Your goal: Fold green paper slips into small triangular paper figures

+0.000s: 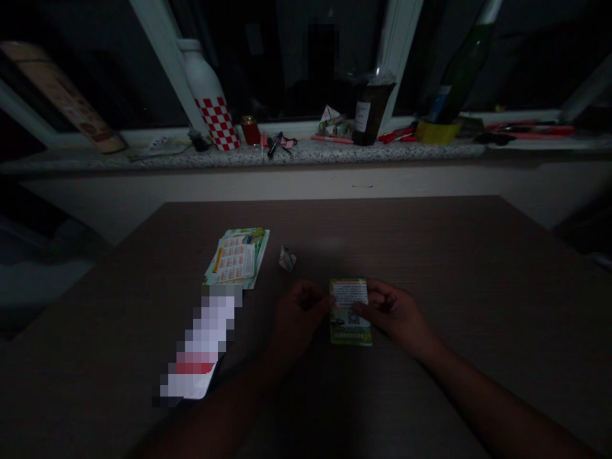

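Between my two hands is a small green and white printed card (351,325), with lines of text and a square code on it. My left hand (300,312) pinches its left edge between thumb and fingers. On the other side, my right hand (394,312) grips the right edge, its thumb lying over the printed face and its fingers behind. Just beyond my left hand lies a small folded paper piece (287,259). Farther left rests a stack of similar printed cards (234,258), slightly fanned out.
A lit phone (205,344), its screen blurred out, lies below the stack on the wooden table (430,242). Along the granite windowsill (306,152) stand a red-checkered white bottle (213,102), a dark plastic cup (370,115), a green bottle (466,70) and a tall cylinder (67,95).
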### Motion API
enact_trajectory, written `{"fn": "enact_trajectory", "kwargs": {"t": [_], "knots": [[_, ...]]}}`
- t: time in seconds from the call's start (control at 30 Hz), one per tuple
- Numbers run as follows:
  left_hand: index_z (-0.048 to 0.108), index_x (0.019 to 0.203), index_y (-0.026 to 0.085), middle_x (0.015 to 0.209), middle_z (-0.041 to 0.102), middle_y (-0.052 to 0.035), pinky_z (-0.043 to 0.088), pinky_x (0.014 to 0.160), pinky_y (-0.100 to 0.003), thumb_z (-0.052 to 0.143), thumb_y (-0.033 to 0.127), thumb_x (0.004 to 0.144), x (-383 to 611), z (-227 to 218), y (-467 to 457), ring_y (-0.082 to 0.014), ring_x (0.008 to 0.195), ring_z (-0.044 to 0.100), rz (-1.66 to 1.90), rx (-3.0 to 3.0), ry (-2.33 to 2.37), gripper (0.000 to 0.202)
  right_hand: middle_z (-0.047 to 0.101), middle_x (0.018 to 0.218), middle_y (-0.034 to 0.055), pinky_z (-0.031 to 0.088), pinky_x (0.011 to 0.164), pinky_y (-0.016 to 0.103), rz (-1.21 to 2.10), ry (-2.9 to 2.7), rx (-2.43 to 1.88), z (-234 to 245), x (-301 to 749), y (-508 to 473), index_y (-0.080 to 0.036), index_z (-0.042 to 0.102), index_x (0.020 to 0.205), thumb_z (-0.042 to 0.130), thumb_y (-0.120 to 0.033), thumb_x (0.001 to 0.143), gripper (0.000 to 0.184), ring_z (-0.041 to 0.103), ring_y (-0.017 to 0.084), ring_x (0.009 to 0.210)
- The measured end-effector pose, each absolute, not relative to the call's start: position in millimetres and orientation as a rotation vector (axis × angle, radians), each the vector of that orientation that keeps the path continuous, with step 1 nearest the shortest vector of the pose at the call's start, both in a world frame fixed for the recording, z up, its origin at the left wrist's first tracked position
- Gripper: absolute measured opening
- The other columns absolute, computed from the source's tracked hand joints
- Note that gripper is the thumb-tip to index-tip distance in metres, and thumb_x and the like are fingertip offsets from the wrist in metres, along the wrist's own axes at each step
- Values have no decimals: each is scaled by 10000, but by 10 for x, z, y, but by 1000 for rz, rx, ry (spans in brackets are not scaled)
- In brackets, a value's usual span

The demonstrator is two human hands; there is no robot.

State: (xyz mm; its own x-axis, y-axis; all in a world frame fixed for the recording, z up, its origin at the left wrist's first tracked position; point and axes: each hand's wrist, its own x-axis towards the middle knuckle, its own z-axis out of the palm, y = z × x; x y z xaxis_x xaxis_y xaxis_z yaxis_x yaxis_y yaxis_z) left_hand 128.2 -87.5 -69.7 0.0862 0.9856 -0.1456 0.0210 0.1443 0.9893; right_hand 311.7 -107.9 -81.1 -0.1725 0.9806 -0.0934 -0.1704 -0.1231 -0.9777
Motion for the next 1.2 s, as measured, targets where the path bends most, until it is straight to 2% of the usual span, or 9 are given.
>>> {"fn": "enact_trajectory", "kwargs": {"t": [0.6, 0.87, 1.2], "knots": [[552, 678, 169, 506, 511, 64, 317, 437, -188, 732, 273, 679, 1290, -649, -890, -68, 431, 415, 1035, 1149, 1216, 208, 751, 881, 36, 547, 758, 331, 1498, -1153, -1071, -825, 3124, -1076, -194, 617, 1019, 738, -299, 747, 315, 705, 176, 767], [567, 706, 167, 606, 584, 27, 374, 484, -198, 744, 272, 682, 1268, -715, -867, -99, 540, 517, 1048, 1165, 1225, 207, 751, 852, 37, 535, 732, 315, 1529, -1108, -1035, -759, 3124, -1084, -188, 628, 1012, 734, -295, 752, 301, 697, 169, 727], [563, 696, 166, 592, 585, 44, 389, 490, -193, 739, 275, 672, 1278, -735, -865, -92, 525, 532, 1062, 1163, 1250, 208, 755, 831, 33, 531, 709, 292, 1515, -1104, -1082, -788, 3138, -1068, -188, 632, 1039, 740, -310, 740, 340, 696, 167, 731]]}}
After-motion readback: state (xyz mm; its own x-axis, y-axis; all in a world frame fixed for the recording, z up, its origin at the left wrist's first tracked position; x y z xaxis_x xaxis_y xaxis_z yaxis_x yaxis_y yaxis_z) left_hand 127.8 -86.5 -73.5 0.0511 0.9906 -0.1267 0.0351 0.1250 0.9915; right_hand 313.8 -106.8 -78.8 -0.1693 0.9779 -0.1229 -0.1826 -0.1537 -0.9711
